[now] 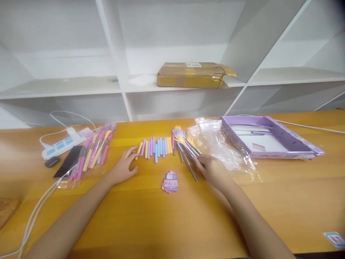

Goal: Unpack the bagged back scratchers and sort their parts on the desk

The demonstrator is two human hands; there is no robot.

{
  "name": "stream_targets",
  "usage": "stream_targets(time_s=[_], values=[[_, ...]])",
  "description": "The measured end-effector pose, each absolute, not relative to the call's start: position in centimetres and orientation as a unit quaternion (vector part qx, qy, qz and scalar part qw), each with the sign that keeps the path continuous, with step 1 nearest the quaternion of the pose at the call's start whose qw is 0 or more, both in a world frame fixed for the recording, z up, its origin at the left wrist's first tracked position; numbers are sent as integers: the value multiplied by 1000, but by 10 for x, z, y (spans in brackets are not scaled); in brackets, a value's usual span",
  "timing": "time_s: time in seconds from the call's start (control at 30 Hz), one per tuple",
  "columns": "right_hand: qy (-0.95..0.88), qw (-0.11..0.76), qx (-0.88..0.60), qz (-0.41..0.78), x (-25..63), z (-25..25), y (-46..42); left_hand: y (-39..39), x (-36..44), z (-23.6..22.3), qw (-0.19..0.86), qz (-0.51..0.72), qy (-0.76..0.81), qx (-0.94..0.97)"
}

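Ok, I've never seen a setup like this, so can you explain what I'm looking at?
There's no machine here, just a person's two bare hands. The single picture comes from a camera on their head, looking forward and down.

The left hand is at the left end of a row of coloured sticks. The right hand holds metal rods with colourful, hand-shaped tips.

Also on the table are small cards, bagged sticks, a power strip, clear plastic and an open purple box.
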State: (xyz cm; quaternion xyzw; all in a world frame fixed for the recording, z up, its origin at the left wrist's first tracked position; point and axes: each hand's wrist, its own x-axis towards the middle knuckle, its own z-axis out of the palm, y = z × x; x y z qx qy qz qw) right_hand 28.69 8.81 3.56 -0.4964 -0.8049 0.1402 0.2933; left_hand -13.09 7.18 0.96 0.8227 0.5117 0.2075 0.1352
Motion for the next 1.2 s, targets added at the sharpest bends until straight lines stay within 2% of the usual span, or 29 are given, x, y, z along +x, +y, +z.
stream_targets(time_s=[0.3,0.5,1.07,1.2], values=[[-782,195,-586,89,298,19,92,72,-129,10,140,185,488,841],[-760,174,-622,74,301,17,92,72,-128,10,137,180,486,844],[-772,189,-606,20,288,0,90,72,-127,10,129,179,485,846],[-775,230,-588,25,290,-2,91,72,-128,8,126,185,485,845]])
